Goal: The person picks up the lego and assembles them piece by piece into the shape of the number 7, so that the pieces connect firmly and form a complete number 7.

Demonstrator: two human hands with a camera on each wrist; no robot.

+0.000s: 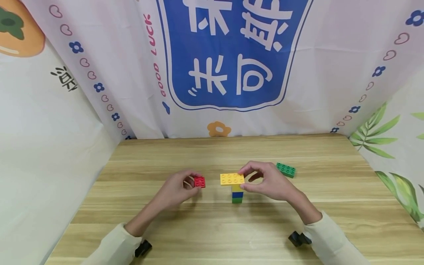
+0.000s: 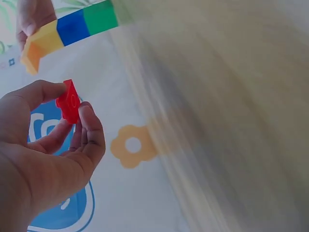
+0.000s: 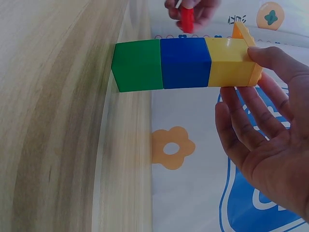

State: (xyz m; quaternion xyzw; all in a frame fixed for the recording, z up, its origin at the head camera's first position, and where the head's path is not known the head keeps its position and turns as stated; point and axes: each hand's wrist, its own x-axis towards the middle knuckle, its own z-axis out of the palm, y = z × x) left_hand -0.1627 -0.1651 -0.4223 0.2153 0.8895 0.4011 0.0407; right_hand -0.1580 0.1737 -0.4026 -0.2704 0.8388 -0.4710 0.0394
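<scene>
Between thumb and fingers, my left hand (image 1: pixel 176 189) pinches a small red flat building brick (image 1: pixel 200 182) with studs on top, held left of a block tower. The tower stands upright on the table: a green block (image 3: pixel 137 65) at the bottom, a blue block (image 3: pixel 186 63) in the middle and a yellow block (image 3: pixel 229 62) above. Across its top lies a longer orange-yellow flat brick (image 1: pixel 229 179), overhanging to the left. My right hand (image 1: pixel 273 181) pinches the right end of this flat brick, thumb on the near edge and fingers on the far one.
Behind the right hand, a green studded brick (image 1: pixel 285 170) lies on the wood-grain table (image 1: pixel 205 235). A printed white and blue cloth (image 1: pixel 308 117) hangs along the table's back edge. Dark straps (image 1: pixel 299 239) show at both cuffs.
</scene>
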